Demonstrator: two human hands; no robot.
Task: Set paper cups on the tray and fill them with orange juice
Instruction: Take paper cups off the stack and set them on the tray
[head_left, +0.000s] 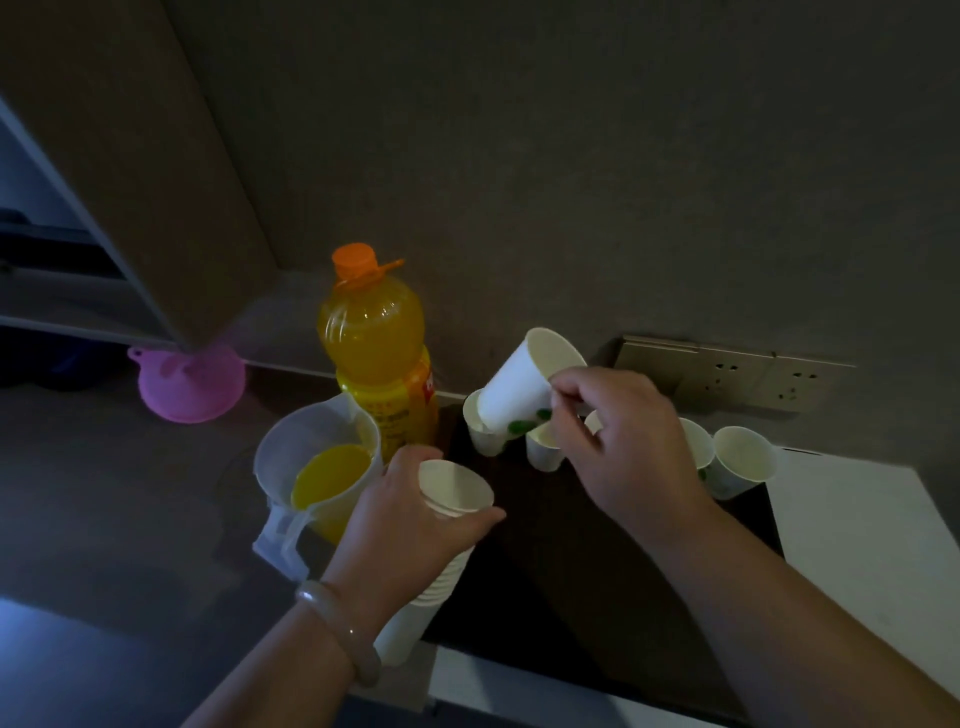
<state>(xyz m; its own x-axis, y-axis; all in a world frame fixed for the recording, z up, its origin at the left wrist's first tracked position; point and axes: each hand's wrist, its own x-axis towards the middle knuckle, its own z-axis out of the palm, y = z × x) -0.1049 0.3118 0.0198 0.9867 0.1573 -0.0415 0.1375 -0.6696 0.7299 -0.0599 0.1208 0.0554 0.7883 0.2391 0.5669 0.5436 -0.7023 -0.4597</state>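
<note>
With the left hand (410, 525) gripping the stack (415, 618) nearby, the right hand (618, 447) pinched a tilted cup (511, 389) near its rim, just above the standing cups (545, 454) on the tray (545, 582); it probably needed righting, then setting beside them.

White paper cups (514, 387) with green print, black tray (545, 561), orange-capped yellow juice bottle (376, 353), pink funnel (189, 382)

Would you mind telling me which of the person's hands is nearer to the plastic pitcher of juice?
Left. The left hand, gripping a stack of cups, sits right beside the pitcher; the right hand holds a single cup farther off over the tray.
</note>
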